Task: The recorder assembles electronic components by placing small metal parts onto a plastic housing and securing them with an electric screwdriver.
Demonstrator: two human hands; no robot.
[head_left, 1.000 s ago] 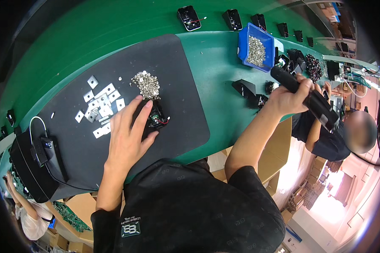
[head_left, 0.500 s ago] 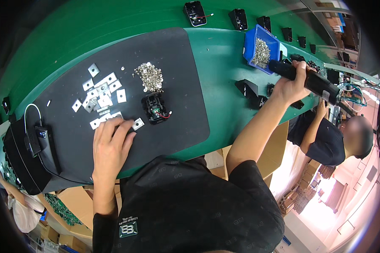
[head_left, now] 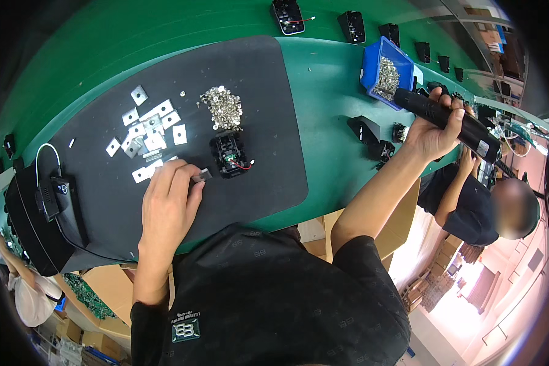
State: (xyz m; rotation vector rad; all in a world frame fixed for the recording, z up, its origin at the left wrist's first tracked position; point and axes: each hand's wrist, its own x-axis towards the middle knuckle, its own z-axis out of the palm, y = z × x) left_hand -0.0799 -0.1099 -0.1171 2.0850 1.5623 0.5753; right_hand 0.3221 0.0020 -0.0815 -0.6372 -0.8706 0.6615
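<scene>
My left hand is closed at the fingertips on a small metal plate, which is tilted and looks darker than the others. Just beyond it lies a black plastic housing, open side up, with a small green board inside and a red wire reaching out to the right. Loose square metal plates with centre holes are scattered left of it. A heap of small silver screws sits behind the housing. In my right hand is a black electric screwdriver, gripped around its body and raised beside the blue bin.
A blue bin of small metal parts stands at the back right. Black housings line the green surface behind. Black parts lie right of the dark mat. A black device with a cable stands left. A co-worker works at right.
My left hand has taken hold of a plate near the housing and tilted it up. My right hand has shifted slightly right with the screwdriver, its grip turned. The whole view has shifted a little.
</scene>
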